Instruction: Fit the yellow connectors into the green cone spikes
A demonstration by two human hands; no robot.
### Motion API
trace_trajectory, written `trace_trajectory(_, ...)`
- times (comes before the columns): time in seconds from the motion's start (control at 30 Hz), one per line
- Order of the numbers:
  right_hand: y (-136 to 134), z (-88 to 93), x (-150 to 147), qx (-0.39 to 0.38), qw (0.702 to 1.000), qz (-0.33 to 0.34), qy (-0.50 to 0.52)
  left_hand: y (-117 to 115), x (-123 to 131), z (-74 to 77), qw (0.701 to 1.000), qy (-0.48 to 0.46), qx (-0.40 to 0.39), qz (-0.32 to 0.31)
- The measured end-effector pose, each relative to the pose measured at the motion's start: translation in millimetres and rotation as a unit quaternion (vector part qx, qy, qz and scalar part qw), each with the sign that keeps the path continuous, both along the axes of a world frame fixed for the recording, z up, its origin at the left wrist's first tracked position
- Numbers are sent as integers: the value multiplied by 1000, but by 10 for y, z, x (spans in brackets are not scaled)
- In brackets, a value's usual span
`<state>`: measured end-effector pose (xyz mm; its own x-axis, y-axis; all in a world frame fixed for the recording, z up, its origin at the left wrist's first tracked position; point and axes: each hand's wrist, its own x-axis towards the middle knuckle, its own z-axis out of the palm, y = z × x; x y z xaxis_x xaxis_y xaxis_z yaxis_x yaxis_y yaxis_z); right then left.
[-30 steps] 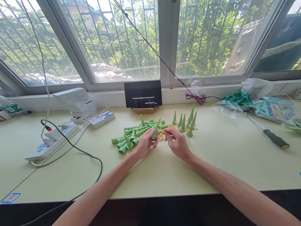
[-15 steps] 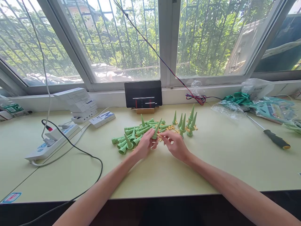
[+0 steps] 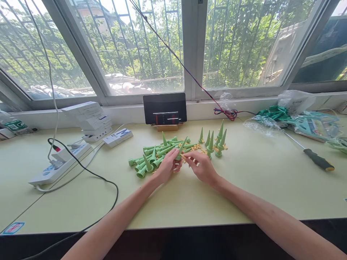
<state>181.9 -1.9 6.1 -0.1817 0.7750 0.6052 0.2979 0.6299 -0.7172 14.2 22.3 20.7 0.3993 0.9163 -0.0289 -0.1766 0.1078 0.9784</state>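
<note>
My left hand (image 3: 168, 164) is closed round the base of a green plastic plant-watering spike (image 3: 181, 147), its point tilted up and to the right. Thumb and fingertips of my right hand (image 3: 201, 167) pinch a small yellow-orange valve piece (image 3: 183, 156) against the side of that spike. Behind and left of my hands lies a pile of green spikes (image 3: 141, 167), some standing, most on their sides. Loose yellow valve pieces (image 3: 197, 147) are scattered just beyond my fingers. To the right, several green spikes (image 3: 222, 142) stand upright, some with yellow pieces fitted.
A black tablet (image 3: 165, 104) leans at the window. White boxes (image 3: 92, 119) and a power strip (image 3: 63, 162) with cables are on the left. On the right lie a screwdriver (image 3: 317, 159) and plastic bags (image 3: 311, 124). The table's front edge runs below my forearms.
Almost nothing differs. Both hands stay together at the same spike, with only a slight shift of the right fingers on the yellow piece.
</note>
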Motion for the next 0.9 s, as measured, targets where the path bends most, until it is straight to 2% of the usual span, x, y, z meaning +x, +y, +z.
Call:
trace_trajectory(0.3, -2, 10, -8, -31, 999, -13, 11, -12, -4, -5, 999, 32, 35, 5)
trace_trajectory(0.77, -14, 31, -8, -27, 999, -23, 2, -59, 31, 32, 995, 72, 64, 35)
trace_trajectory(0.9, -4, 20, -9, -35, 999, -22, 15, -53, 23, 3, 992, 86, 79, 36)
